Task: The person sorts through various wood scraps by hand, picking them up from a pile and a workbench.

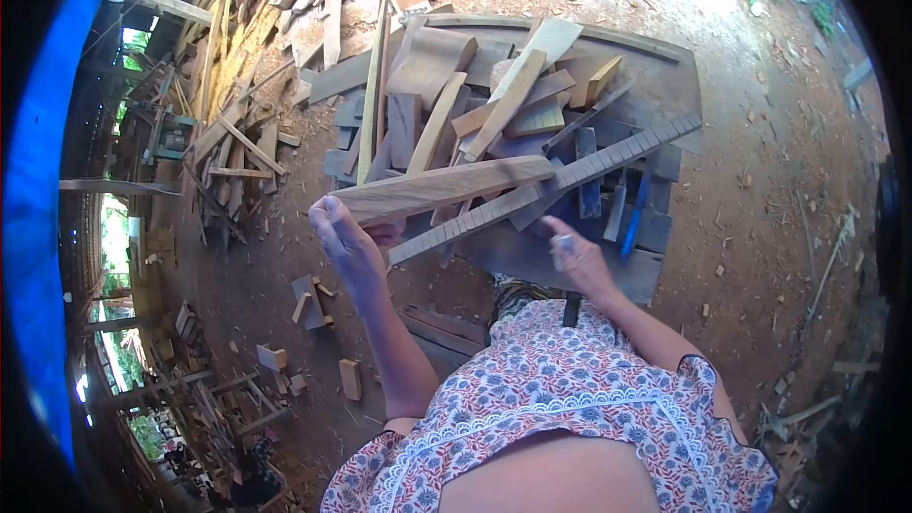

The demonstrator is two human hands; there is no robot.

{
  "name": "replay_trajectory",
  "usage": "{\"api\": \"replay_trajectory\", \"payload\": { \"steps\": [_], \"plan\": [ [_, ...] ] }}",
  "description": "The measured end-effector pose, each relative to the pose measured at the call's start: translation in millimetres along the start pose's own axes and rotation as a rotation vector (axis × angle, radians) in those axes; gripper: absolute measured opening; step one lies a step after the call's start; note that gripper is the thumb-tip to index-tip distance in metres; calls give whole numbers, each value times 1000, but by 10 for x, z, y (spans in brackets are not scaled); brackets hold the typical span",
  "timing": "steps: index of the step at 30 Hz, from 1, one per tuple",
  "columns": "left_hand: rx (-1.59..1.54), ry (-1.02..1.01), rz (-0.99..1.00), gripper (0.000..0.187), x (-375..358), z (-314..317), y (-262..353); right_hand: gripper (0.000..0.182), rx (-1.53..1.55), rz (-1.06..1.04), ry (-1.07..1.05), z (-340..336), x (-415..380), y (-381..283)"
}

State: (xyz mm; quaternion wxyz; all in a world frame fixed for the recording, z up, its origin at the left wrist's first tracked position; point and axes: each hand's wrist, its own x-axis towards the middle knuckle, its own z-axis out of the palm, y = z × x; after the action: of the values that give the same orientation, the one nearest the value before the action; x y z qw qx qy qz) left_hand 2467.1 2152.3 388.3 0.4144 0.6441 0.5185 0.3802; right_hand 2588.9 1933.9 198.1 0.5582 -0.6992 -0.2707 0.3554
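My left hand is closed around the near end of a brown wooden board, which slants up to the right above the bench. Just below it lies a long narrow strip of wood with evenly spaced notches or marks along its edge. My right hand is beside the strip, apart from the board, its index finger stretched out and the others partly curled. A pale spot shows at its fingers, too small to make out. Near this hand lie a blue-handled tool and a chisel-like tool.
Several wood offcuts are heaped on the far side of the low workbench. More scrap wood is piled on the ground at the left. Small blocks and shavings are scattered on the dirt floor. A blue sheet hangs at far left.
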Motion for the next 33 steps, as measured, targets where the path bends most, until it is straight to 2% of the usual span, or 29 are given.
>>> {"api": "replay_trajectory", "payload": {
  "steps": [2, 3, 5, 6, 8, 10, 11, 13, 14, 16, 17, 19, 21, 23, 27, 29, 31, 32, 33],
  "plan": [
    [23, -29, 2, 38, 25, -40, -25, 39, -40, 187, 112, -227, 32, 607],
    [17, -22, 1, 38, 43, -55, -46, 36, -172, 286, 105, -366, 33, 600],
    [139, -34, 179, 33, 34, -117, -102, 36, -172, 252, 130, -455, 0, 593],
    [140, -29, 179, 33, 6, -170, -83, 35, -165, 225, 158, -462, -22, 566],
    [341, -138, 319, 28, -73, -279, 8, 36, -109, 224, 135, -468, -90, 8],
    [334, -189, 344, 28, -212, -350, 71, 36, 62, 210, -55, -412, -221, -639],
    [325, -248, 373, 28, -279, -366, 93, 36, 64, 208, -55, -358, -263, -800],
    [346, -232, 342, 27, -404, -366, 111, 36, -87, -335, -207, -292, -346, -972],
    [363, -213, 310, 27, -448, -368, 113, 36, -90, -337, -202, -285, -354, -934],
    [349, -200, 305, 27, -494, -388, 64, 35, -134, -227, -164, -234, -310, -738],
    [338, -182, 293, 27, -510, -392, 26, 35, 21, -36, -163, -276, -262, -558],
    [346, -169, 349, 29, -500, -433, -79, 36, 32, 147, -55, -436, -122, 16],
    [360, -154, 404, 32, -518, -477, -104, 36, -99, 182, 4, -643, -57, 473],
    [363, -130, 502, 29, -528, -512, -83, 37, -218, 216, 66, -697, -8, 525],
    [357, -244, 468, 29, -500, -658, -30, 37, -64, 214, 26, -729, -124, 169],
    [371, -433, 653, 37, -430, -742, -22, 37, -4, 176, -14, -676, -187, -140],
    [367, -454, 624, 38, -441, -740, 52, 35, 147, 197, -196, -637, -292, -550],
    [355, -478, 602, 39, -453, -733, 75, 35, 149, 199, -199, -619, -348, -744],
    [356, -478, 602, 39, -471, -721, 68, 34, 108, 116, -292, -607, -404, -937]
  ]
}}
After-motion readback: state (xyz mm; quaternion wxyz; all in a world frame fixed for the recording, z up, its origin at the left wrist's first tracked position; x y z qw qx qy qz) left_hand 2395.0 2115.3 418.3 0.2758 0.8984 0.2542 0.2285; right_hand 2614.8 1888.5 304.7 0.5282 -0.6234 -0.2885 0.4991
